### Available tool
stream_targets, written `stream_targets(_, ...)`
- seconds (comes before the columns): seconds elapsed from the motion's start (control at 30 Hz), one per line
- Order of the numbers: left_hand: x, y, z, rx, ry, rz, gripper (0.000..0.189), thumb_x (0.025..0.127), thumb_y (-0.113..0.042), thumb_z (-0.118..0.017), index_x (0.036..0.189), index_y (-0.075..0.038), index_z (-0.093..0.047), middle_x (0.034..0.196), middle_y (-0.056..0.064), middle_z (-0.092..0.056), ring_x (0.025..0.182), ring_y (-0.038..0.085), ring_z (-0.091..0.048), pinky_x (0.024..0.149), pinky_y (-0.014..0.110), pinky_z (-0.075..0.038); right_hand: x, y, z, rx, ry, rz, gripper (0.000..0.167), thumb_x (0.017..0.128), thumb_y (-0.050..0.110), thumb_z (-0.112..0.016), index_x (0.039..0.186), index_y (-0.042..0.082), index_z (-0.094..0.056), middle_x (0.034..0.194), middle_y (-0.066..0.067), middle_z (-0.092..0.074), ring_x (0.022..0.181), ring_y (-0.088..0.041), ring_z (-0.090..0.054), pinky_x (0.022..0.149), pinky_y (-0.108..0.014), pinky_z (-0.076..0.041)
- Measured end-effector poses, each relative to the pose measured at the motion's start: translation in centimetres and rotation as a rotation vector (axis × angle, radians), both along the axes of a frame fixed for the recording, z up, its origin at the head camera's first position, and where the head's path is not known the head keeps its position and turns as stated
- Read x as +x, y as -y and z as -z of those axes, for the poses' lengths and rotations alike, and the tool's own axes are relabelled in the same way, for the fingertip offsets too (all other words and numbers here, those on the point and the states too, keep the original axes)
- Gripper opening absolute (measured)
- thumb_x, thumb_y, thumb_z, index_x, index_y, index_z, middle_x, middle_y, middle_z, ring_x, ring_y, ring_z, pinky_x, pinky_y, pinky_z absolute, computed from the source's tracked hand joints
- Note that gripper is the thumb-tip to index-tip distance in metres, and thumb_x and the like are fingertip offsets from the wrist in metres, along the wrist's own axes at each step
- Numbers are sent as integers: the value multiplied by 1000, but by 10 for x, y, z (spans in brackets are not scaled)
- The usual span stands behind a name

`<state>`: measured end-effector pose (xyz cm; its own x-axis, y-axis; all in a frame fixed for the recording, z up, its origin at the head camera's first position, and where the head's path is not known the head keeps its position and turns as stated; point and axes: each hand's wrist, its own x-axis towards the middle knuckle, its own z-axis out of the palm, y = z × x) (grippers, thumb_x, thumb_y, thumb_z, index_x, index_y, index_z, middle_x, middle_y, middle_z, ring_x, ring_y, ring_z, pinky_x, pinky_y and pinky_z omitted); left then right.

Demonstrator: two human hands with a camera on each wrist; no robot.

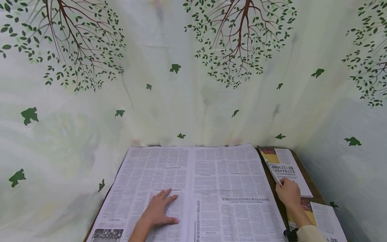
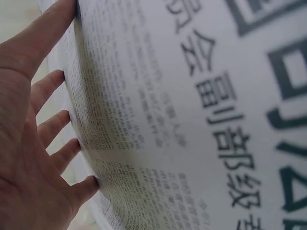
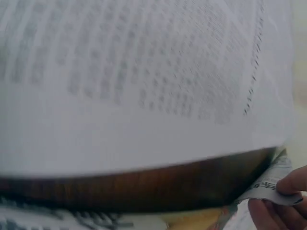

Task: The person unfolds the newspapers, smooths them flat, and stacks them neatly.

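Observation:
A large newspaper [image 1: 232,178] lies spread open, its centre fold running away from me. My left hand [image 1: 158,211] rests on its left page with fingers spread; in the left wrist view the fingertips [image 2: 61,75] touch the paper. Beyond the right edge of the spread, my right hand [image 1: 289,195] pinches the left edge of a folded newspaper [image 1: 285,156] with a yellow and red corner. That edge is raised as a narrow strip. The right wrist view shows the thumb [image 3: 293,181] on top of the curled paper edge [image 3: 271,184] and fingers underneath.
A second folded newspaper [image 1: 328,218] lies nearer, partly under my right forearm. Brown tabletop [image 1: 312,188] shows at the right. Pale cloth [image 1: 193,111] printed with trees and leaves hangs behind and at both sides. A dark band [image 1: 291,234] circles my right wrist.

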<state>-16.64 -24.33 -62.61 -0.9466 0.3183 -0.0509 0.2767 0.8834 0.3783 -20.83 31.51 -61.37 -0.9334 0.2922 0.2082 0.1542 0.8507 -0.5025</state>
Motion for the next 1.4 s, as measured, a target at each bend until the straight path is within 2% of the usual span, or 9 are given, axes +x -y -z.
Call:
stream_targets(0.1, -1, 2, -1, -8, 11, 3, 109, 58, -87, -75, 147, -26, -58, 163, 14, -40, 150, 48, -34, 113, 78, -24, 3, -2, -2, -24, -12, 34, 25, 89, 10, -61, 100, -10, -69, 88, -26, -71, 70, -34, -63, 59, -45, -49)
stream_targets(0.23, 0, 2, -3, -15, 16, 9, 109, 58, -87, -75, 147, -25, -58, 162, 15, -41, 149, 50, -35, 112, 79, -25, 7, -1, -5, -70, -19, 73, 26, 91, 14, -61, 102, -8, -70, 87, -22, -72, 72, -33, -64, 57, -38, -46)
stream_targets(0.33, 1, 0, -5, -7, 5, 19, 108, 59, -85, -77, 146, -24, -59, 161, 17, -43, 147, 51, -36, 110, 81, -26, 9, 3, -7, -81, -83, 99, 22, 90, 14, -63, 97, -5, -72, 80, -18, -72, 68, -30, -62, 54, -34, -42)
stream_targets(0.47, 1, -3, -5, -1, -3, 24, 106, 61, -83, -78, 147, -23, -58, 160, 17, -43, 147, 51, -36, 109, 81, -26, 11, 7, -11, -63, -186, 111, 18, 88, 13, -66, 92, -4, -73, 76, -18, -72, 64, -30, -62, 52, -34, -42)
stream_targets(0.67, 0, -4, -7, -11, -4, 12, 107, 61, -83, -77, 148, -24, -58, 161, 15, -42, 148, 50, -35, 112, 79, -25, 14, 19, -26, -22, -321, 48, 11, 85, 7, -68, 86, -3, -73, 70, -16, -70, 58, -29, -61, 52, -38, -44)
stream_targets(0.77, 1, -3, -7, -16, 5, 3, 107, 60, -84, -77, 147, -25, -58, 162, 15, -42, 149, 49, -35, 112, 78, -25, 17, 29, -30, -8, -347, 18, 9, 83, 5, -69, 86, -4, -72, 72, -17, -70, 59, -28, -61, 52, -38, -43)
stream_targets(1.0, 3, -4, -7, -4, 18, -2, 108, 59, -83, -78, 147, -25, -58, 163, 14, -41, 150, 49, -33, 113, 79, -23, 16, 48, -23, 29, -396, -58, 5, 82, 6, -72, 85, 2, -72, 72, -10, -68, 59, -20, -55, 52, -32, -40)
stream_targets(1.17, 2, -4, -7, -13, 22, -4, 108, 58, -84, -78, 148, -26, -58, 163, 14, -41, 149, 49, -34, 113, 78, -23, 16, 64, -24, 43, -442, -111, 4, 79, 3, -73, 80, 4, -70, 69, -7, -65, 58, -17, -53, 52, -33, -41)
stream_targets(1.4, 0, -4, -6, -28, 14, -14, 108, 56, -85, -78, 146, -28, -59, 162, 13, -43, 149, 49, -35, 113, 78, -24, 17, 90, -26, 32, -469, -175, 6, 78, 2, -75, 81, 5, -72, 67, -3, -65, 56, -12, -50, 51, -30, -41)
